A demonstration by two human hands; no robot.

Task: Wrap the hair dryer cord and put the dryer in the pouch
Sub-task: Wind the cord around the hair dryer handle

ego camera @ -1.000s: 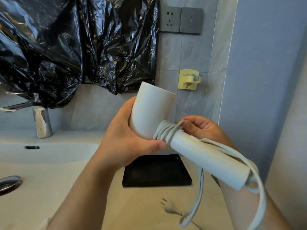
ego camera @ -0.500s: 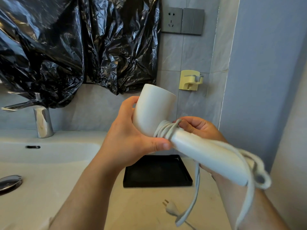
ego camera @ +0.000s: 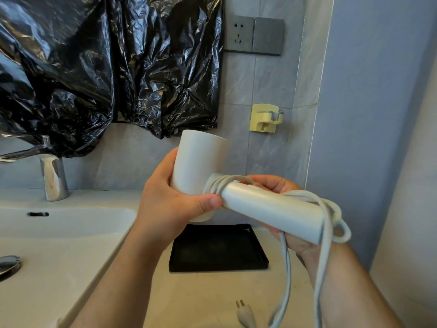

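I hold a white hair dryer (ego camera: 267, 207) above the counter, barrel pointing up and handle pointing toward me on the right. My left hand (ego camera: 170, 204) grips the barrel, thumb pressed against several turns of white cord (ego camera: 216, 183) wound where the handle meets the barrel. My right hand (ego camera: 276, 188) sits behind and under the handle, fingers curled round it and the cord. The rest of the cord (ego camera: 325, 252) loops off the handle's end and hangs down to the plug (ego camera: 244, 313) lying on the counter. No pouch is visible.
A black square tray (ego camera: 217, 249) lies on the beige counter (ego camera: 201, 301) below the dryer. A white basin (ego camera: 59, 223) with a chrome tap (ego camera: 53, 178) is at left. Black plastic sheeting (ego camera: 94, 67), a wall socket (ego camera: 238, 34) and a yellow wall holder (ego camera: 266, 118) are behind.
My right hand has carried the cord round the handle, adding to the wound turns. The dryer's handle has swung flatter and more to the right. The hanging loop has shifted right.
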